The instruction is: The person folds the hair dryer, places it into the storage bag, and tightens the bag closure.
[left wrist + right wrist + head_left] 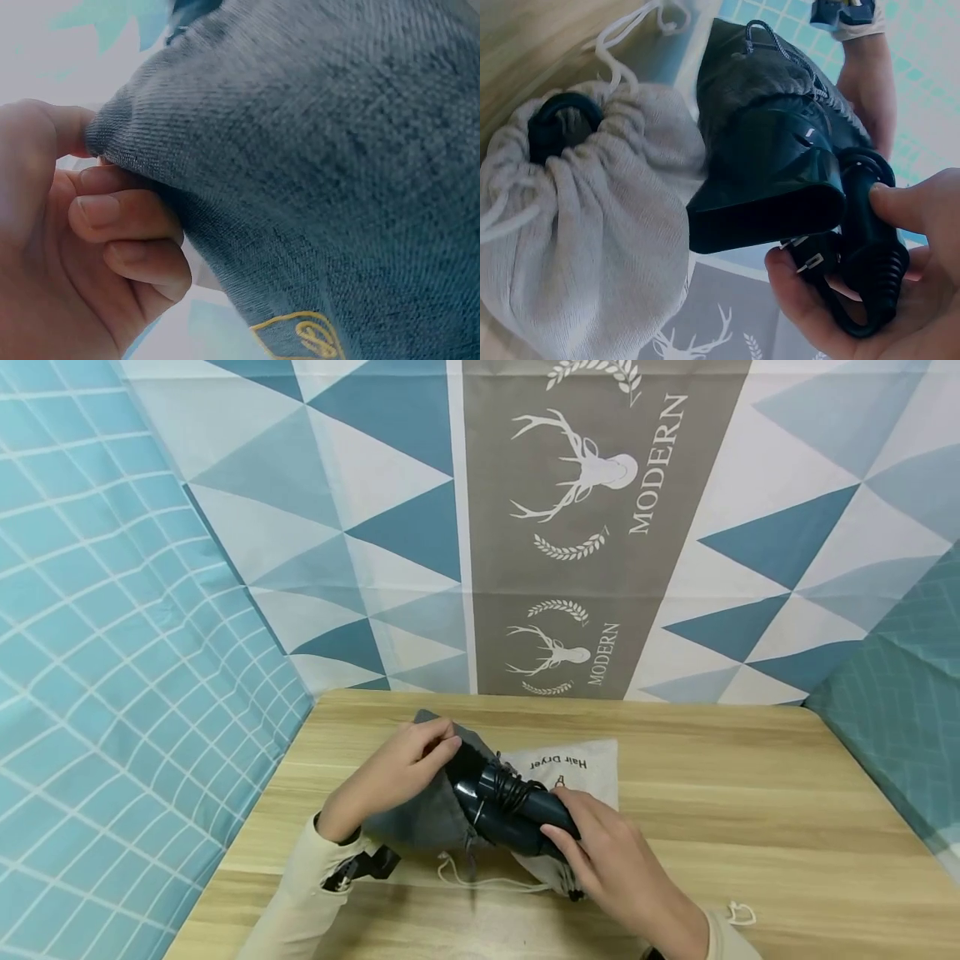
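Note:
A dark, glossy hair dryer (pixel 517 831) lies half inside a grey drawstring bag (pixel 420 817), its cord wound around it. My left hand (pixel 401 768) pinches the bag's edge between thumb and forefinger, holding the mouth up; the left wrist view shows the stretched fabric with a yellow stitched label (pixel 307 337). My right hand (pixel 618 856) grips the dryer's handle (pixel 866 225) at its outer end. Beside that handle, the right wrist view shows a wide flat nozzle (pixel 769 169) and a plug (pixel 816 253) near the fingers. The dryer's far end is hidden inside the bag.
A beige drawstring bag (pixel 600 777) printed "Hair Dryer" lies behind and beneath the dryer; a black loop (pixel 570 109) pokes from its gathered mouth. Its white cord (pixel 491 883) trails across the wooden table (pixel 750 793). A small white string (pixel 741 913) lies at right. Patterned cloth hangs behind.

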The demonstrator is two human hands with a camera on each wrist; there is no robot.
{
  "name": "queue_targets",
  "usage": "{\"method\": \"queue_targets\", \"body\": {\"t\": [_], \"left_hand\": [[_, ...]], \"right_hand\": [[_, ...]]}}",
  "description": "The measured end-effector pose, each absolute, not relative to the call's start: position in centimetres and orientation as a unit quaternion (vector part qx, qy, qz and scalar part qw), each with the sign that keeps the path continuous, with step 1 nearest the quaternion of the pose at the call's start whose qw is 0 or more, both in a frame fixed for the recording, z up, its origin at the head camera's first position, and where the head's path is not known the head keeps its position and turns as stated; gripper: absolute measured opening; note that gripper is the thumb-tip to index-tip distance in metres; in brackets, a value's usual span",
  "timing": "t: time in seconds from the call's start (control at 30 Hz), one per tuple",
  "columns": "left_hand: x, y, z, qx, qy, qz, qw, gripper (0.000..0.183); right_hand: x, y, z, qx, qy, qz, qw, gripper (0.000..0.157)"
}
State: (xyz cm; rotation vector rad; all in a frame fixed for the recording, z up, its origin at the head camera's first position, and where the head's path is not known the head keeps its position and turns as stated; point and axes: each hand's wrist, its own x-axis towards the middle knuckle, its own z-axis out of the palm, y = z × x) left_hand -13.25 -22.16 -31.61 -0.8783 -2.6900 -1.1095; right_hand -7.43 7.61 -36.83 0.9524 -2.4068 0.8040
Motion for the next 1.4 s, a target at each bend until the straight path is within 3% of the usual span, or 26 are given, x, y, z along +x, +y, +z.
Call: {"method": "queue_targets", "body": {"t": [0.17,0.53,1.17,1.4], "left_hand": [[-13.1,-22.4,-31.5,-0.285,-0.885,-0.361,0.075,0.028],[-13.2,-21.0,-32.1,-0.294,-0.898,-0.327,0.025,0.031],[-12.1,-20.2,-31.3,-0.328,-0.878,-0.348,-0.003,0.033],[-12.4,-19.4,-32.1,-0.341,-0.88,-0.329,-0.004,0.029]], "right_hand": [[-7.7,7.6,-36.8,0.362,-0.861,0.252,0.252,0.038],[-7.4,7.1,-36.6,0.432,-0.819,0.226,0.303,0.039],[-8.1,7.7,-37.0,0.342,-0.85,0.321,0.238,0.035],[-7.8,7.5,-37.0,0.398,-0.836,0.296,0.234,0.033]]}}
